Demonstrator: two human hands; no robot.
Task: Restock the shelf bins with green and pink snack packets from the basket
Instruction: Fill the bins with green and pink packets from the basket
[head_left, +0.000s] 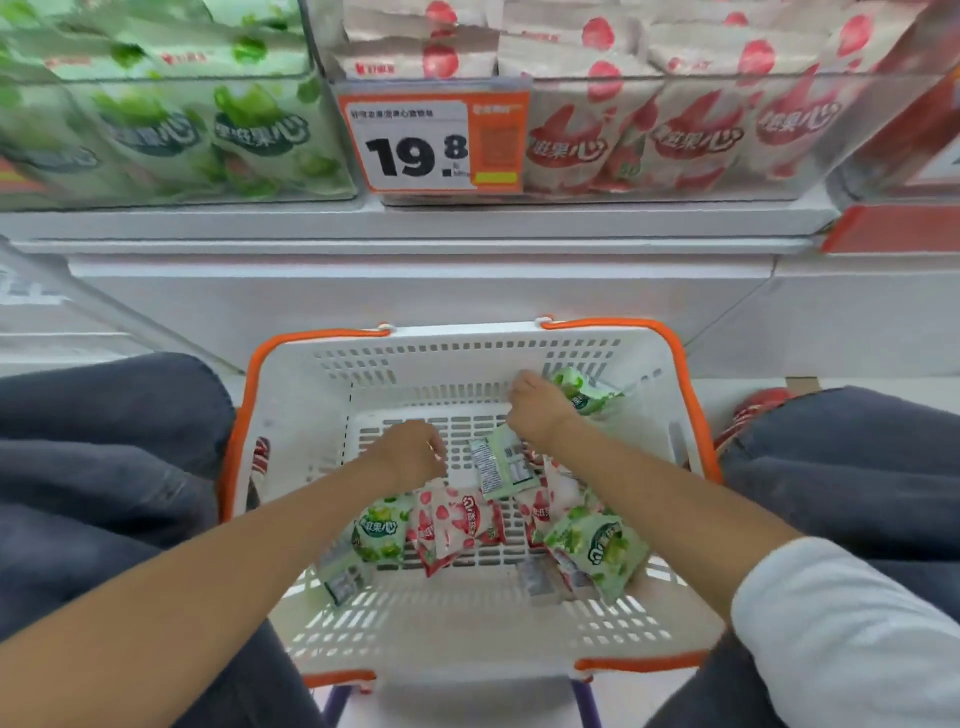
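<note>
right hand (535, 410) grips green packet (584, 392), far right in basket (306, 415) | left hand (410, 452) over pink packets (457, 525), hold unclear | likely light, soft, slippery: pinch sealed edge

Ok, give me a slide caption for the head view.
Restocking: right hand grips a green packet in the white basket, left hand at pink packets.

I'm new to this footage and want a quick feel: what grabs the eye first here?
The orange price tag reading 19.8 stands out at top centre, between the clear green-packet bin and the pink-packet bin. Below, in a white basket with orange handles, the right hand grips a green packet near the far right wall, and the left hand is over the pink packets.
</note>
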